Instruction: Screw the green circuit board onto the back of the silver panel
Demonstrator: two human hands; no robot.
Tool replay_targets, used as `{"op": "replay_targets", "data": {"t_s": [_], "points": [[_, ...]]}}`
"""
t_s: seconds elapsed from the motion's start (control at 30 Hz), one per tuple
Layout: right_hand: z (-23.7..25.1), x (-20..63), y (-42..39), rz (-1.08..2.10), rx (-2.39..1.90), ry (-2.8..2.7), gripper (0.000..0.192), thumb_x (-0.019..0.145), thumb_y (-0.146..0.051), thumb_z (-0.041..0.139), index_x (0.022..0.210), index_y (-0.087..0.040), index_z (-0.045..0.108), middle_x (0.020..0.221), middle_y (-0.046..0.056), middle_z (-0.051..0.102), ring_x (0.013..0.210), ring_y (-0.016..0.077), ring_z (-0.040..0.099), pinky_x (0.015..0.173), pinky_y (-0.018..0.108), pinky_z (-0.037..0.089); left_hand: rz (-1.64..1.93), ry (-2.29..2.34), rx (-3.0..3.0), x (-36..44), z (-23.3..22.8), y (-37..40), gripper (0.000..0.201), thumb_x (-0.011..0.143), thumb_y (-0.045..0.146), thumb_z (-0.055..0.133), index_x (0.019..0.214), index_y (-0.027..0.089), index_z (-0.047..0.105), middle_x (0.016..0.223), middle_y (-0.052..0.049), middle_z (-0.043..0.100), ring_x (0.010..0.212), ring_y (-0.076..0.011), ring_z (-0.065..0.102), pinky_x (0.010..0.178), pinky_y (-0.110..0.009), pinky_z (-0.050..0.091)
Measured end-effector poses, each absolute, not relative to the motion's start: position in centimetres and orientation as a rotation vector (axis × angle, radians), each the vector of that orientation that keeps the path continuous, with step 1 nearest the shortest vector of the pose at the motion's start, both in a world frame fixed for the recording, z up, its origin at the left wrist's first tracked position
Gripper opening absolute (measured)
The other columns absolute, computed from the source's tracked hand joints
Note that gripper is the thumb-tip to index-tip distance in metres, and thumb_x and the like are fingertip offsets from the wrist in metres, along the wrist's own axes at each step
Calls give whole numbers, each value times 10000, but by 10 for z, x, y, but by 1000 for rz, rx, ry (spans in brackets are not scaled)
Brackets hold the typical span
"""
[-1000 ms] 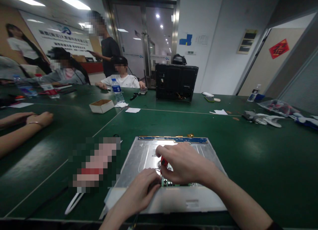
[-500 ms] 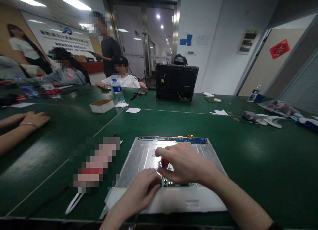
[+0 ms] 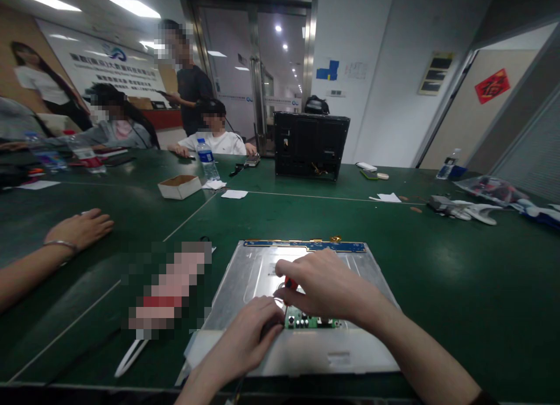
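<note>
A screwdriver (image 3: 290, 283) with a red and black handle is in my right hand (image 3: 326, 282), its thin shaft pointing down at the left end of a green circuit board (image 3: 308, 322). The board lies on the metal back of a flat display panel (image 3: 231, 294), which has a blue strip board (image 3: 306, 245) along its far edge. My left hand (image 3: 258, 323) rests on the panel at the board's left end, fingers curled and thumb drawn in. Whatever its fingertips pinch is hidden.
A pixelated pinkish item (image 3: 177, 282) with a white loop lies left of the panel. Beyond it is a co-worker's hand (image 3: 85, 230) with a bracelet. Farther back are a small open box (image 3: 179, 187), a water bottle (image 3: 207, 160) and a black monitor casing (image 3: 311, 145). Gloves (image 3: 470, 211) lie at right.
My right hand has shifted and turned slightly at the screwdriver, uncovering more of the circuit board. My left hand stays put. A co-worker's hand at left has reached farther right and nearer.
</note>
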State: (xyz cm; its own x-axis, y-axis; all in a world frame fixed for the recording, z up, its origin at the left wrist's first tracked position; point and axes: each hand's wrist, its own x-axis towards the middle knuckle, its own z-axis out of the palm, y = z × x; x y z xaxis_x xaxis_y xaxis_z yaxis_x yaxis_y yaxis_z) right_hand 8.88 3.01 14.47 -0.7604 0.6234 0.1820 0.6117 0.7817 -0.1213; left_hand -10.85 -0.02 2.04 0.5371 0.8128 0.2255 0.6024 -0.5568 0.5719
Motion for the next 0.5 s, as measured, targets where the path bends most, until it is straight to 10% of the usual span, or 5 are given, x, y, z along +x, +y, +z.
{"op": "replay_targets", "data": {"t_s": [0.5], "points": [[147, 90, 29, 108, -939, -2789, 215, 812, -264, 530, 1005, -170, 550, 854, 42, 698, 602, 134, 557, 491, 270, 194, 679, 1096, 2359, -110, 20, 1, 128, 864, 182, 493, 913, 202, 610, 907, -53, 657, 880, -219, 607, 803, -333, 492]]}}
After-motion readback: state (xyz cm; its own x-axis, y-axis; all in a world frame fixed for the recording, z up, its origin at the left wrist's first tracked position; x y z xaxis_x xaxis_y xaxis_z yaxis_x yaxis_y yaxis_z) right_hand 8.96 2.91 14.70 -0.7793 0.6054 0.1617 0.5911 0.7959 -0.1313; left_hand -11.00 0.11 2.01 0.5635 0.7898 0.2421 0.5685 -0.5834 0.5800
